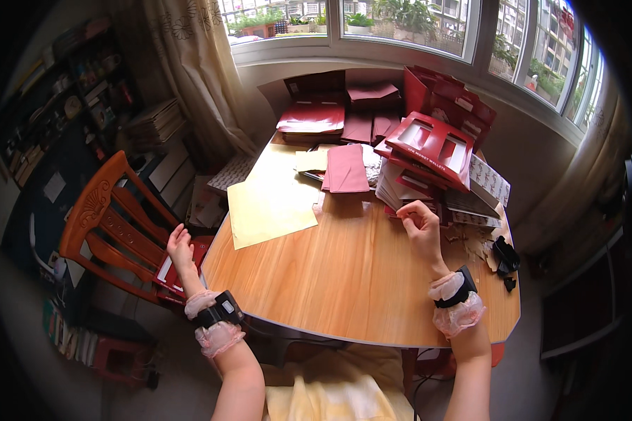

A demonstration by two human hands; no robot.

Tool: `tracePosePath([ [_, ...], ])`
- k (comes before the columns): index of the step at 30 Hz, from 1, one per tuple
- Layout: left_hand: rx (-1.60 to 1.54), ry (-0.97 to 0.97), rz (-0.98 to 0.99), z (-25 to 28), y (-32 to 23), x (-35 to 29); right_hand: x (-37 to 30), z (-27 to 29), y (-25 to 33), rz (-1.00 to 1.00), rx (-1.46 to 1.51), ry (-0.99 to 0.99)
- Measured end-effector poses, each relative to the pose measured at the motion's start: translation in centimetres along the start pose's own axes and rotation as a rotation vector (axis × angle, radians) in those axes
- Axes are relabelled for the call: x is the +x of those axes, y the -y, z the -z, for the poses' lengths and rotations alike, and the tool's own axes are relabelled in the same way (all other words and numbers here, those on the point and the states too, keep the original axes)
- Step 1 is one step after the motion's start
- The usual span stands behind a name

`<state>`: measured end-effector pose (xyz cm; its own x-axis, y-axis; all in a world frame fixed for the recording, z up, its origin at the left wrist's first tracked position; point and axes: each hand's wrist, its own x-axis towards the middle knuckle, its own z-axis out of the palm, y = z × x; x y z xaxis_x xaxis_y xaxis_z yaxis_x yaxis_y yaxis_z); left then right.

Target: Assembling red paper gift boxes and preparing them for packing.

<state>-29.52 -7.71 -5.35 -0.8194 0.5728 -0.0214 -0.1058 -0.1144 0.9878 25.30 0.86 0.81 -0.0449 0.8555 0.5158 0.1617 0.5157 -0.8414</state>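
My left hand (180, 247) is held off the table's left edge, above the wooden chair. Its fingers are stretched and apart, with nothing in them. Below it, flat red cardboard wallets (168, 277) with white openings lie on the chair seat. My right hand (423, 226) is over the table, at the near edge of a stack of flat cards or envelopes (395, 186). Its thumb and fingertips are bent together in a pinch; what they hold, if anything, is hidden. Red wallets (432, 149) with white cut-outs rest tilted on top of that stack.
A yellow sheet (270, 217) lies on the wooden table (330, 281), left of a pink-red envelope pile (346, 168). More red wallets (314, 116) stand at the back by the window. Torn brown scraps (474, 242) and a black crumpled thing (504, 256) are at the right. A chair (112, 224) adjoins the left edge.
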Motion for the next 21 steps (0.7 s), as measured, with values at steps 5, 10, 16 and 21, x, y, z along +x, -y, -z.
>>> tracePosePath([
  [5,-0.147,-0.368,-0.006,8.0,5.7,-0.6,-0.3,-0.2,-0.8,-0.026,0.035,0.076],
  [10,0.058,-0.572,0.029,11.1,14.4,-5.1,-0.7,0.5,-0.1,-0.095,0.011,0.153],
  [16,0.047,-0.228,0.336,11.4,17.0,-6.8,-1.2,-0.5,-1.8,-0.085,0.018,0.239],
  [21,0.290,-0.258,0.478,11.1,16.4,-8.1,-1.3,-1.1,-2.4,-0.067,-0.002,0.279],
])
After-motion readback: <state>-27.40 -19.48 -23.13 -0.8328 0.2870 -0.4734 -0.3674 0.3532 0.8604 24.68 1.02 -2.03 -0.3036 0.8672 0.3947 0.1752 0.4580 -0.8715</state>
